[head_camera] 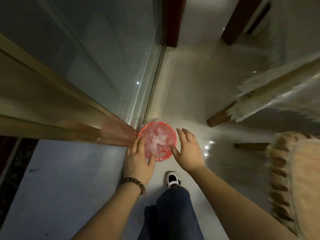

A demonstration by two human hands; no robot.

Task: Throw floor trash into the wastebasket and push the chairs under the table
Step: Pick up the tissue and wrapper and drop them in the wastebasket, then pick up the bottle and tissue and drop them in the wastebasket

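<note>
A small red wastebasket [168,130] lined with a clear plastic bag stands on the pale floor against the corner of a glass panel. Crumpled clear trash [158,139] lies inside it. My left hand [139,159] hovers over the basket's left rim with fingers spread and nothing in it. On the other side, my right hand [187,149] is spread over the right rim, its thumb at the basket's edge, also holding nothing. A chair with a fringed cushion [292,172] stands at the right; its dark wooden leg [251,146] shows beside it.
A glass panel [103,58] in a wooden frame rises at the left. A table with a fringed cloth [270,96] and a wooden leg [220,116] is at the upper right. My shoe [173,179] and trouser leg stand below the basket. More dark wooden legs [239,23] are farther off.
</note>
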